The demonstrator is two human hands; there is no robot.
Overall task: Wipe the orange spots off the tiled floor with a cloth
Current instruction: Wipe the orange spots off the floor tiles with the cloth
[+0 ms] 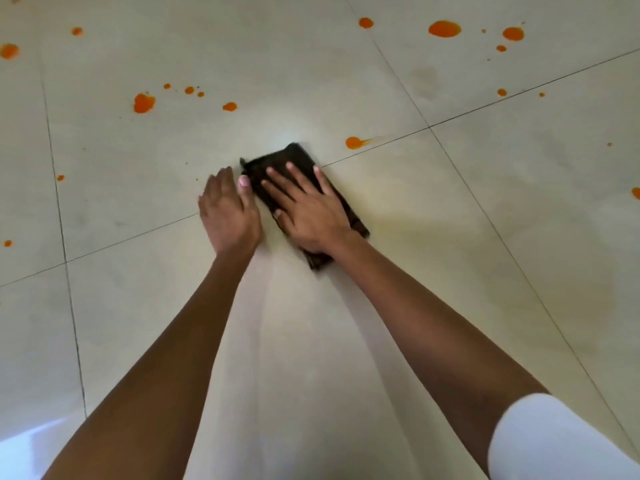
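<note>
1. The cloth [300, 188] is dark brown, folded into a flat oblong, and lies on the floor under the right hand [308, 216].
2. The right hand's grip is open: fingers spread flat, palm pressing down on the cloth, with no pinch on it.
3. The left hand [228, 211] lies just beside the cloth's left edge, also open, its fingers together and resting on the floor; its thumb tip touches or nearly touches the cloth.
4. The orange spots look wet and glossy, round to teardrop in shape. The nearest one [354, 142], with a short smeared tail, sits just beyond the right hand's fingertips.
5. A large blob [143, 103] and several small dots lie farther out beyond the left hand; another cluster [444, 29] lies well beyond and to the right of the right hand.
6. The tiled floor [485, 209] is pale cream, smooth and shiny, in large square tiles with thin dark grout lines; faint yellowish smears show to the right of the cloth.
7. A white sleeve [554, 441] covers the right upper arm.
</note>
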